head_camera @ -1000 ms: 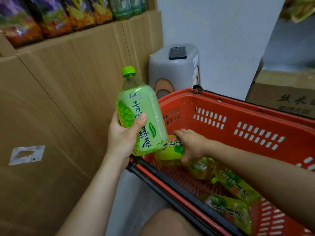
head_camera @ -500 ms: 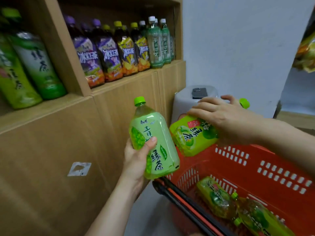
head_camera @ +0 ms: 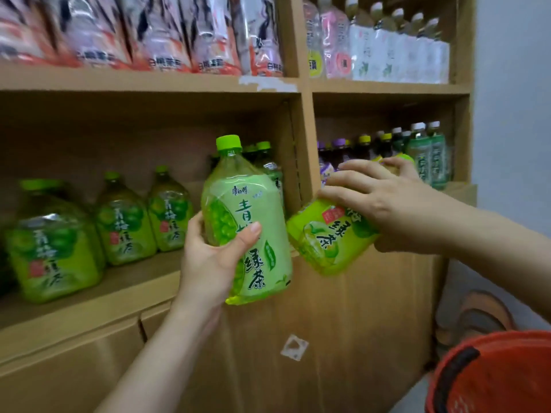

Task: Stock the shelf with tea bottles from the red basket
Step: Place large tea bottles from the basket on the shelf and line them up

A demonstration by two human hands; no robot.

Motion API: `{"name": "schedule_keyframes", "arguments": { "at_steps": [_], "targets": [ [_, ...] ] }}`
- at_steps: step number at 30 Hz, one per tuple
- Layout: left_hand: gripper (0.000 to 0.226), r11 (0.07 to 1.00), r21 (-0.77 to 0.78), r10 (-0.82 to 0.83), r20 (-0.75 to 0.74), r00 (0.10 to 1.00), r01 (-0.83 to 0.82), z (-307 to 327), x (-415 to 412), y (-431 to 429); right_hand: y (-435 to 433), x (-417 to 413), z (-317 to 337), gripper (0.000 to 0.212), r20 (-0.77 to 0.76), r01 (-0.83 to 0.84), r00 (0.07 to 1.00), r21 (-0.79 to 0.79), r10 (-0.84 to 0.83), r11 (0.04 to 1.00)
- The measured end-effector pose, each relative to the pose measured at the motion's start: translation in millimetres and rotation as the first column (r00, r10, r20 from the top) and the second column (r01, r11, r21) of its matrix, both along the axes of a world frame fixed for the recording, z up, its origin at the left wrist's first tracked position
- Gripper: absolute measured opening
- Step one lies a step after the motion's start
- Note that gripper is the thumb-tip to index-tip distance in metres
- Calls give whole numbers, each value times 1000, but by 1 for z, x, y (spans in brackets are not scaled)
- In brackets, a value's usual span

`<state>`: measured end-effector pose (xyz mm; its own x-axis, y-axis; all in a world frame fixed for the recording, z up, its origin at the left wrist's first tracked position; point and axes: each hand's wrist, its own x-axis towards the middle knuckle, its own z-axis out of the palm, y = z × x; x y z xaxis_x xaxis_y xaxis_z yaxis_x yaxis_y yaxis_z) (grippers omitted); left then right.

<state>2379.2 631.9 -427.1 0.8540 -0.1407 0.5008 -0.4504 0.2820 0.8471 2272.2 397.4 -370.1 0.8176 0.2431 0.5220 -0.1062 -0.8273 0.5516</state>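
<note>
My left hand [head_camera: 208,257] grips an upright pale-green tea bottle [head_camera: 247,222] with a green cap, held in front of the wooden shelf [head_camera: 143,287]. My right hand [head_camera: 384,201] clasps a second green tea bottle [head_camera: 325,236] from above; it lies tilted on its side, base toward the first bottle, cap pointing right behind my fingers. Three similar green tea bottles [head_camera: 125,222] stand on the shelf's left part, and more stand behind the held one. Only a corner of the red basket [head_camera: 492,374] shows at the bottom right.
The upper shelf [head_camera: 149,80] carries pink-labelled bottles. To the right of a vertical divider [head_camera: 305,138], a compartment holds purple, yellow and green-capped bottles [head_camera: 423,153]. Shelf board is bare between the left bottles and the held one. A grey wall [head_camera: 512,114] bounds the right side.
Both hands rose from the basket to shelf height, each with a bottle. The view swung up to the shelf, and the basket dropped to the frame's corner.
</note>
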Motion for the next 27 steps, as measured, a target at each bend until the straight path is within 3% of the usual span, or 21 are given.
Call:
{"name": "schedule_keyframes", "arguments": {
  "at_steps": [6,13,16,18,19,21,22,23,25,27],
  "targets": [
    [107,986,69,150,28,988,-151,21,44,61,58,50,24,102,-72,-90,993,26,92,996],
    [89,978,105,188,-44,981,-182,2,84,93,91,94,20,106,-179,-114,978,-3,111,994],
    [82,942,233,256,-45,966,-239,1,91,99,97,104,15,105,-210,-131,967,67,142,989],
    [105,815,379,434,103,895,-438,0,84,99,99,108,13,104,-203,-149,966,80,162,986],
    [111,709,389,528,262,808,-589,0,77,98,99,110,13,104,-198,-154,966,75,166,985],
    [96,581,232,529,620,579,-780,-1,55,90,97,111,11,103,-186,-161,967,67,171,985],
    [85,574,231,431,731,530,-786,-1,47,82,97,112,10,103,-177,-170,968,60,178,984],
    [80,563,311,311,779,545,-766,2,40,71,97,112,9,102,-165,-183,968,47,188,982],
    [92,469,516,143,756,638,-717,2,36,50,96,111,7,99,-129,-221,967,-6,219,975],
    [111,405,569,148,732,665,-716,0,38,35,93,111,5,99,-103,-238,967,-36,233,971]
  ]
}}
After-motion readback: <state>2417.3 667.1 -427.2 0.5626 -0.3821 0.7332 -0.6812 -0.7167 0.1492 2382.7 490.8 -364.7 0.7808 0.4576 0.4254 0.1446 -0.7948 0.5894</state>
